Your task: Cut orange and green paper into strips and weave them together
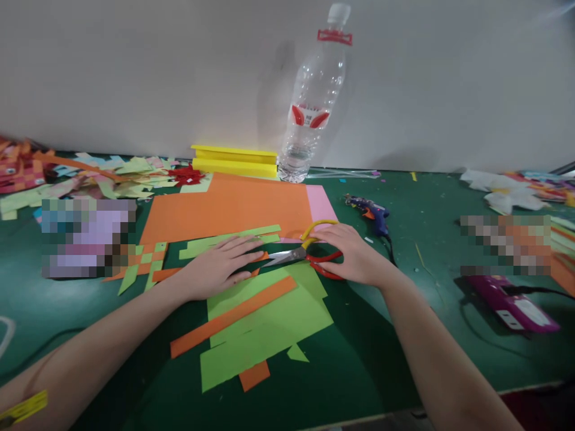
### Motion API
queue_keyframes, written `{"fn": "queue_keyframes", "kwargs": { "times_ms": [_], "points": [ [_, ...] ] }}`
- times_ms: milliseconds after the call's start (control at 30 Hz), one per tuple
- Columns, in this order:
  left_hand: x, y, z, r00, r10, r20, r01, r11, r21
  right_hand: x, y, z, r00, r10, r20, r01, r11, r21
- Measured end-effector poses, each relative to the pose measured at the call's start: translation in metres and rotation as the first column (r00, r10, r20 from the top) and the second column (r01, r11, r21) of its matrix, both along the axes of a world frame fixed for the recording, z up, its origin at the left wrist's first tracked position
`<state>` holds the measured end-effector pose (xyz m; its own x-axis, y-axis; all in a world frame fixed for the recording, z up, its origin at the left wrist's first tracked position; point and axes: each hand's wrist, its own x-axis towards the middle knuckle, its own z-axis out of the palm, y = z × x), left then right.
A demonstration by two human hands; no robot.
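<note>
My right hand (356, 254) grips a pair of scissors (296, 255) with yellow and red handles. The blades point left and stand apart, next to the tip of an orange paper strip (164, 275). My left hand (221, 266) lies flat over that strip with its fingers stretched out, hiding most of it. Behind the left hand are light green paper strips (197, 245). Nearer to me, green paper sheets (287, 317) lie with another orange strip (233, 316) across them. A woven orange and green piece (146, 257) sits left of my left hand.
Large orange paper (229, 206) overlaps pink paper (321, 203). A plastic bottle (309, 102) leans at the wall beside a folded yellow piece (233, 161). A glue gun (371, 212) lies behind my right hand. Paper scraps (90, 173) pile up left; a purple power strip (514, 305) lies right.
</note>
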<state>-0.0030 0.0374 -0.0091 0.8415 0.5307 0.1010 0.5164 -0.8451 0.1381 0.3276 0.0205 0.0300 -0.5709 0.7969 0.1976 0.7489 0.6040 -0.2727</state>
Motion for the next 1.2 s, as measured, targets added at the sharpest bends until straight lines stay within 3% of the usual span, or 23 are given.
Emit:
{"fn": "queue_keyframes", "kwargs": {
  "times_ms": [267,567,900,1200],
  "points": [
    [0.000,0.000,-0.001,1.000,-0.006,-0.017,0.007,0.999,0.045,0.008,-0.001,0.005,0.995,-0.028,0.099,0.040,0.991,-0.128],
    [0.000,0.001,-0.001,1.000,-0.014,-0.005,0.014,0.999,0.033,-0.004,-0.001,-0.001,0.999,-0.011,0.043,0.013,0.999,-0.045],
    [0.000,0.001,0.000,1.000,-0.024,0.000,0.024,0.999,0.030,0.003,0.001,0.000,0.997,-0.024,0.071,0.031,0.994,-0.104],
    [0.000,0.000,0.003,1.000,-0.021,0.005,0.021,1.000,0.020,-0.004,0.001,-0.002,0.999,0.000,0.039,0.003,0.997,-0.081]
  ]
}}
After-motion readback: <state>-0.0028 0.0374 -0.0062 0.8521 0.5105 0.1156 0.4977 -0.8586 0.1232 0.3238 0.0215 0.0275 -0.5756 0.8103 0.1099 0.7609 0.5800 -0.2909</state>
